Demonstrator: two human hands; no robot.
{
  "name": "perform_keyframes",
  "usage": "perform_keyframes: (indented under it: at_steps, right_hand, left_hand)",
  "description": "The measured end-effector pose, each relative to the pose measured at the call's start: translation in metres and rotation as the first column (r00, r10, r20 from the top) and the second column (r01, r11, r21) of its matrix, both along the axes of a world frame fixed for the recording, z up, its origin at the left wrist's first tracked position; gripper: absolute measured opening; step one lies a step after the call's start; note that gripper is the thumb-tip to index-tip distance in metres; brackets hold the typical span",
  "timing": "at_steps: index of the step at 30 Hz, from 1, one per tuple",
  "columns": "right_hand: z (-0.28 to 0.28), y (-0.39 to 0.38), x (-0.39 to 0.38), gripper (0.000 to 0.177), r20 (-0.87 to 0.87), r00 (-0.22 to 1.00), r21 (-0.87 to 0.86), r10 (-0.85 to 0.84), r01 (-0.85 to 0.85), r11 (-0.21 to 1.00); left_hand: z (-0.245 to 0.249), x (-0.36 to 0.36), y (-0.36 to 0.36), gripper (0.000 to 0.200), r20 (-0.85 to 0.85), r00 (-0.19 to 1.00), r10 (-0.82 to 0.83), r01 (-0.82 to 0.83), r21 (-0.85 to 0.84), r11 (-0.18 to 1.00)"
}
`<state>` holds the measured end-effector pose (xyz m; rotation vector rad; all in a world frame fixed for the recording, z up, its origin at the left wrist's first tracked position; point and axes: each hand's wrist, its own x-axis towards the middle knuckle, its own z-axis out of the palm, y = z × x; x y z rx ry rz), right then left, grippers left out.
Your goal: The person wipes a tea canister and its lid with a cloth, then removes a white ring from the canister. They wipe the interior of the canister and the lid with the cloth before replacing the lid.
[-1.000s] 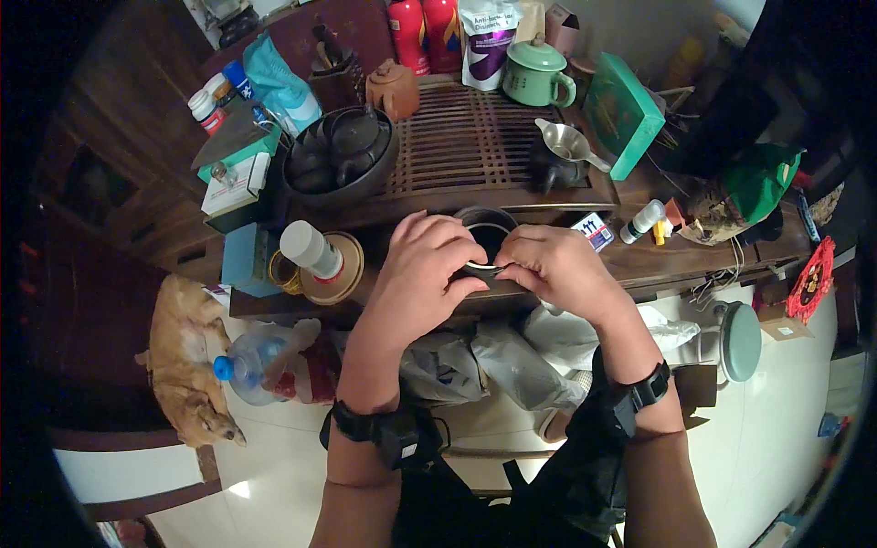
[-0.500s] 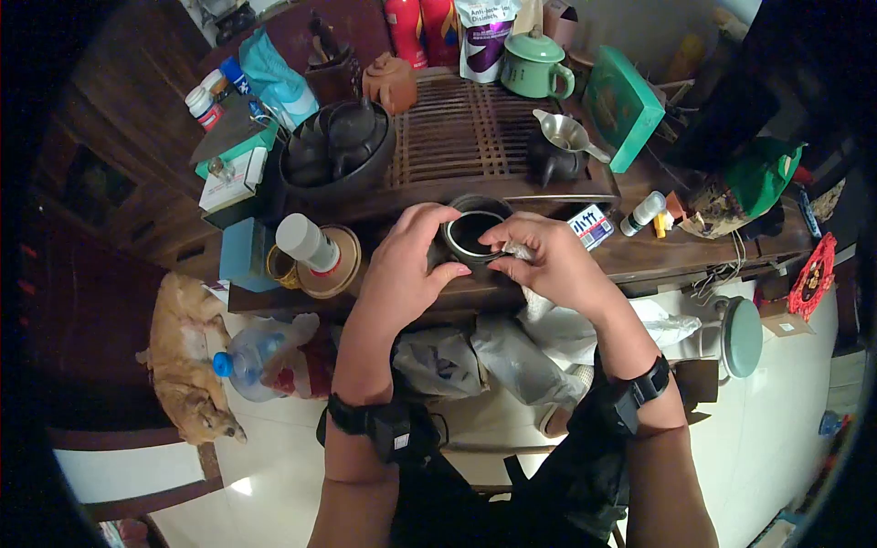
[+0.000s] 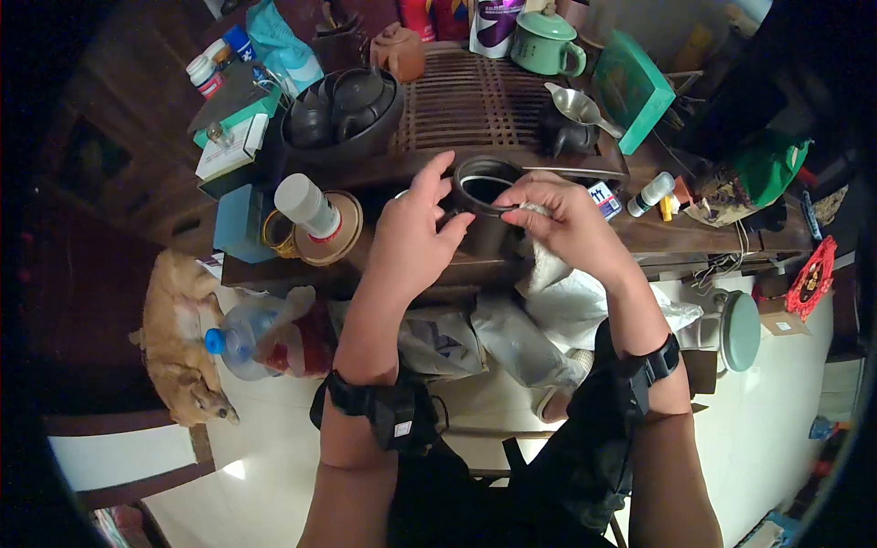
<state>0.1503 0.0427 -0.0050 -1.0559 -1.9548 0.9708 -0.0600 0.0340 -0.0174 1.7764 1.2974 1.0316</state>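
Raised slightly, the cup point(image 3: 484, 233), judged brittle, is clasped at its wall by the left hand point(image 3: 411, 242); the right hand point(image 3: 571, 219) pinches a cloth point(image 3: 546, 265) at its rim.

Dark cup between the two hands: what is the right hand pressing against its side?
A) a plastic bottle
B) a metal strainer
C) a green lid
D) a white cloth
D: the right hand holds a crumpled white cloth against the side of the dark cup, while the left hand grips the cup's other side.
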Motion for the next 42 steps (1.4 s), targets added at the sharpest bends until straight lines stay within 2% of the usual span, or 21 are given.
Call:
perform_keyframes:
  at_steps: [4, 7, 16, 19, 22, 25, 28, 42]
  right_hand:
    - [0.0, 0.001, 0.001, 0.017, -0.05, 0.999, 0.012, 0.008, -0.008, 1.0]
    - [0.004, 0.0, 0.001, 0.017, -0.037, 0.999, -0.073, -0.01, 0.008, 0.997]
    - [0.001, 0.001, -0.001, 0.015, -0.083, 0.996, -0.103, -0.036, 0.028, 0.994]
    - [-0.003, 0.001, -0.002, 0.015, -0.062, 0.998, -0.02, -0.003, 0.002, 1.0]
    - [-0.003, -0.001, -0.005, 0.018, -0.031, 0.999, 0.059, -0.008, 0.01, 0.998]
    - [0.002, -0.006, -0.006, 0.019, 0.109, 0.994, 0.13, -0.029, 0.015, 0.991]
    - [0.0, -0.007, -0.006, 0.019, 0.145, 0.989, 0.192, -0.033, 0.004, 0.981]
    - [0.001, -0.004, -0.005, 0.017, 0.09, 0.996, 0.016, 0.006, -0.007, 1.0]
  left_hand:
    - [0.004, 0.001, -0.003, 0.063, 0.163, 0.986, -0.022, 0.036, -0.089, 0.995]
    - [0.002, 0.0, -0.002, 0.064, 0.164, 0.986, -0.021, 0.034, -0.08, 0.996]
    - [-0.003, 0.005, 0.0, 0.063, 0.178, 0.984, -0.029, 0.037, -0.045, 0.998]
    - [-0.005, 0.005, -0.001, 0.064, 0.134, 0.991, -0.029, 0.025, 0.033, 0.999]
    - [-0.008, 0.003, 0.0, 0.064, 0.147, 0.989, -0.027, 0.024, 0.024, 0.999]
    - [-0.012, 0.002, 0.002, 0.065, 0.189, 0.981, -0.041, 0.042, 0.0, 0.999]
    - [-0.01, 0.001, 0.001, 0.063, 0.185, 0.982, -0.033, 0.042, -0.045, 0.998]
    - [-0.02, -0.006, 0.007, 0.063, 0.16, 0.985, -0.069, 0.083, -0.085, 0.993]
